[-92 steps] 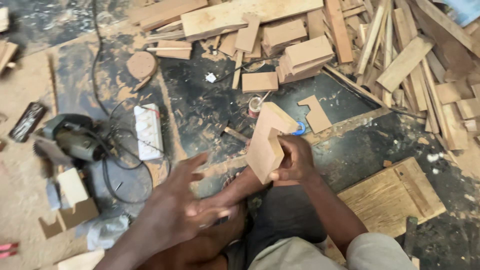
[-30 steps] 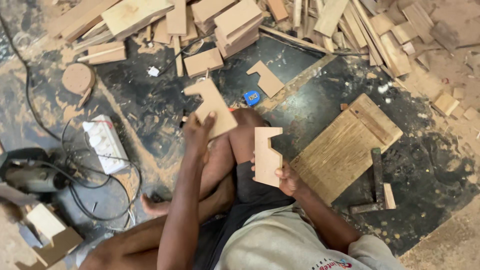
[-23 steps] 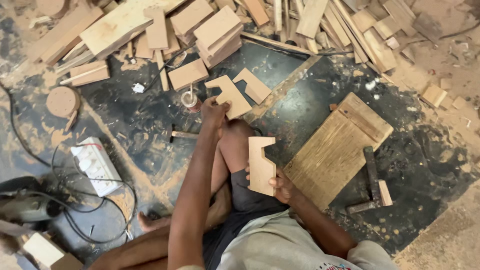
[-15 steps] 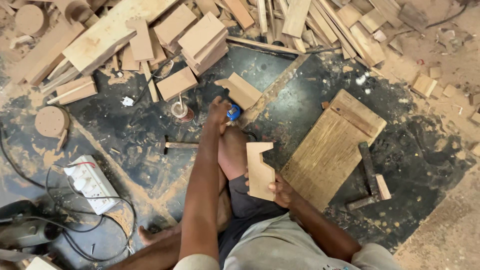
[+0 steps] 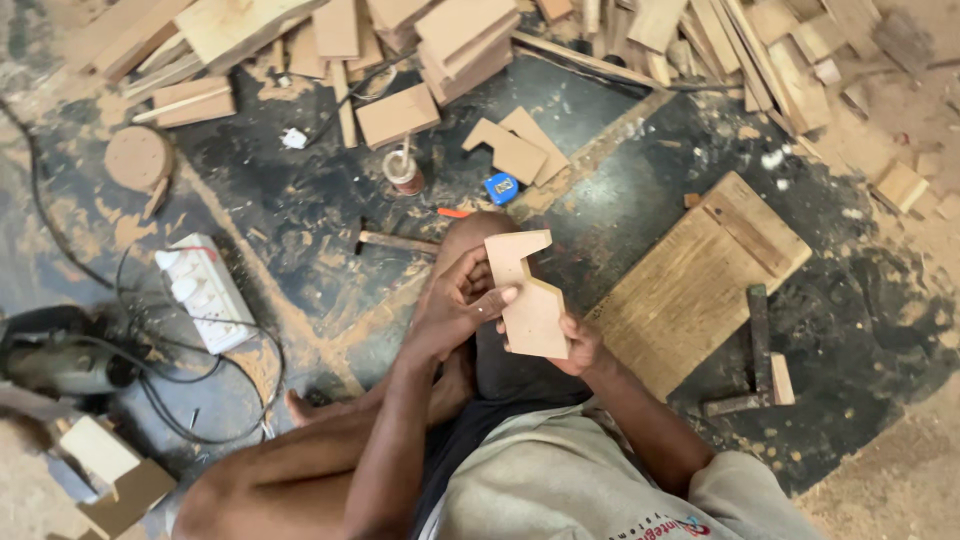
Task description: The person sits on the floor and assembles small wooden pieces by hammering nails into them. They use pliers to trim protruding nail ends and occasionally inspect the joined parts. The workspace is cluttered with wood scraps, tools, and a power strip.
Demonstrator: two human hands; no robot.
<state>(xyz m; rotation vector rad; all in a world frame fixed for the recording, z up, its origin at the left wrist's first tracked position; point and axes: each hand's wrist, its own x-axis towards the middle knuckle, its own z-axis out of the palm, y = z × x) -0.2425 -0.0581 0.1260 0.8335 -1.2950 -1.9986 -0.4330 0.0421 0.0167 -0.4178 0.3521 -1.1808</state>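
- I hold the notched wooden cut-out (image 5: 528, 300) over my lap, its face tilted up toward me; my right hand (image 5: 578, 345) is clamped on its lower right edge, fingers closed behind the board
- My left hand (image 5: 455, 300) is curled against the cut-out's left edge, fingertips (image 5: 505, 296) touching the notch; whether it truly grips or only rests there I cannot tell
- The outline is already sawn, stepped and clean-edged, so the shaping looks done; what seems left is the checking or trimming of the notch
- Two matching cut-outs (image 5: 515, 148) lie on the dark floor ahead, beside a blue tape measure (image 5: 501, 187) and a small roll of tape (image 5: 404, 172); these look finished too
- The power tool (image 5: 60, 360) sits well to my left, untouched, near the white power strip (image 5: 205, 290); a wooden board (image 5: 700, 280) lies to my right
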